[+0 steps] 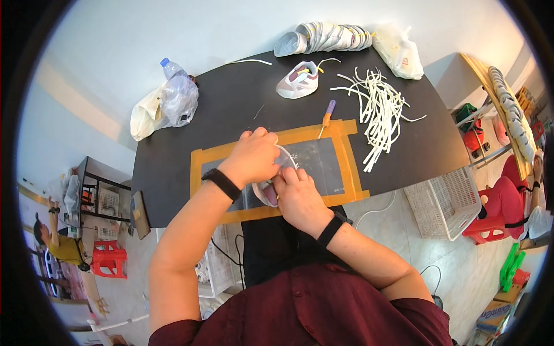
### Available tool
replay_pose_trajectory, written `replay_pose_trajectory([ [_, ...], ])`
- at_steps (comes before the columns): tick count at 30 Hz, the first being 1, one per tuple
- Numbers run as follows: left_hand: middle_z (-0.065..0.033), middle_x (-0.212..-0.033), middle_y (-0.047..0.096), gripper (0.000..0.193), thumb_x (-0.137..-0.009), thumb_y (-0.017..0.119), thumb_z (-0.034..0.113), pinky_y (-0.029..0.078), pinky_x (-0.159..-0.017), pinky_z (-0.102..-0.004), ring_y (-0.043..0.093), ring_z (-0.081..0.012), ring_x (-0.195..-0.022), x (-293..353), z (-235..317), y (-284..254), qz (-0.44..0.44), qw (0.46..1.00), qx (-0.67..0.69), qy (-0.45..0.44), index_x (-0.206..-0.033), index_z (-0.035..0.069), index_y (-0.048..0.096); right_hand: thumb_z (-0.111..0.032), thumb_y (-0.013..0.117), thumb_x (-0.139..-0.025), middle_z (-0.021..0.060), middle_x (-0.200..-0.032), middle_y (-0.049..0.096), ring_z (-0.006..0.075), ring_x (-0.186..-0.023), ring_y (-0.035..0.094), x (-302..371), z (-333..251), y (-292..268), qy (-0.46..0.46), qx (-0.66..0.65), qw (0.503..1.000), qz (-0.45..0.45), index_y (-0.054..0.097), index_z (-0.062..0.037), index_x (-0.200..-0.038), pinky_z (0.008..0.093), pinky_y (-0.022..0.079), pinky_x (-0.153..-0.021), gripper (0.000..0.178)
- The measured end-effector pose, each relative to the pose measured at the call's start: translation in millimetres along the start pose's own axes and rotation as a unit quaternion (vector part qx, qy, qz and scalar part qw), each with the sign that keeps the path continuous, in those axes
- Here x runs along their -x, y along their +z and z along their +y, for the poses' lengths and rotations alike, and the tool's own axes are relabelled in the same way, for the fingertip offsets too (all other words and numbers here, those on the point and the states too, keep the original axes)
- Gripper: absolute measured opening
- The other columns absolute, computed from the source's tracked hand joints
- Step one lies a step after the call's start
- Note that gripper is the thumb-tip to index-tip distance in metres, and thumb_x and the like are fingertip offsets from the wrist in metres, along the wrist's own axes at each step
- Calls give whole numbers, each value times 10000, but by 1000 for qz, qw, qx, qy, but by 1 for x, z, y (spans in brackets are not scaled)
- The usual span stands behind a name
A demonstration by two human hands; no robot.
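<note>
Between my two hands a small light grey and mauve shoe upper (265, 194) rests over the taped mat, mostly covered by my fingers. My left hand (252, 154) is closed at its far side, fingers curled around a white lace (287, 154) that arcs toward my other hand. My right hand (298, 197) pinches the near right edge of the upper, thumb and fingers pressed together. The fingertips of both hands are partly hidden. An awl (327, 118) with a purple and orange handle lies beyond them on the mat's tape.
On the black table (231, 104), a finished-looking small shoe (298, 81), a heap of white laces (381, 112), a row of stacked uppers (332, 39) and plastic bags (179, 101) lie around the taped mat (352, 173). A white crate (441, 202) stands at right. Other people sit at both sides.
</note>
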State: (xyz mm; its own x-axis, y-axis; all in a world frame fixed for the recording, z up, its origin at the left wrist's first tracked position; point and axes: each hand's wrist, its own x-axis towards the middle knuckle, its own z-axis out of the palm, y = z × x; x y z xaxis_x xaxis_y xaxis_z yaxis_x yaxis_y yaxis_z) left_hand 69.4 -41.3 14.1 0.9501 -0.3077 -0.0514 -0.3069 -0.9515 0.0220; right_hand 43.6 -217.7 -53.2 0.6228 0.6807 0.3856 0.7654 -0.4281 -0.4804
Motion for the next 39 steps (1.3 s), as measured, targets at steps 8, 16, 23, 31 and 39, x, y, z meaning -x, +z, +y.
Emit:
replay_pose_trajectory([
  [8, -65, -1024, 606, 199, -732, 733, 281, 405, -910, -437, 529, -267, -1064, -10, 12, -5, -57, 996, -59, -17, -799, 95, 725, -122, 580, -820, 132, -1108, 544, 318, -1027, 528, 3, 1, -1, -9, 7, 1000, -16, 578, 14, -1184, 427, 445, -896, 389],
  [16, -59, -991, 599, 120, -765, 625, 172, 419, -849, -456, 549, -274, -1010, 1, -2, 4, -35, 999, 9, -28, -812, 118, 721, -66, 603, -781, 120, -1086, 536, 317, -1014, 532, 5, 4, 5, 11, -19, 1000, 18, 561, 3, -1254, 420, 453, -906, 480],
  [23, -63, -962, 568, 214, -811, 693, 304, 415, -843, -438, 531, -272, -1014, -7, 10, -1, -45, 998, -39, -15, -785, 92, 689, -75, 610, -783, 120, -1086, 539, 319, -1023, 539, 6, 7, 6, -5, -35, 999, 29, 577, 3, -1218, 427, 452, -908, 443],
  [31, -91, -956, 579, 95, -811, 640, 141, 457, -831, -433, 542, -302, -988, 1, -9, 6, 19, 995, 71, 68, -767, 59, 661, -118, 610, -818, 104, -1086, 540, 303, -1032, 544, 6, 6, 6, 13, -29, 999, 15, 573, -12, -1254, 421, 449, -916, 450],
  [39, -114, -1113, 618, 95, -803, 644, 102, 500, -856, -394, 569, -312, -1062, 6, -12, -3, -4, 991, 123, 59, -764, 18, 623, -155, 595, -869, 103, -1115, 551, 294, -1086, 536, 0, 7, -4, 37, -51, 998, -26, 609, -39, -1247, 419, 431, -943, 396],
])
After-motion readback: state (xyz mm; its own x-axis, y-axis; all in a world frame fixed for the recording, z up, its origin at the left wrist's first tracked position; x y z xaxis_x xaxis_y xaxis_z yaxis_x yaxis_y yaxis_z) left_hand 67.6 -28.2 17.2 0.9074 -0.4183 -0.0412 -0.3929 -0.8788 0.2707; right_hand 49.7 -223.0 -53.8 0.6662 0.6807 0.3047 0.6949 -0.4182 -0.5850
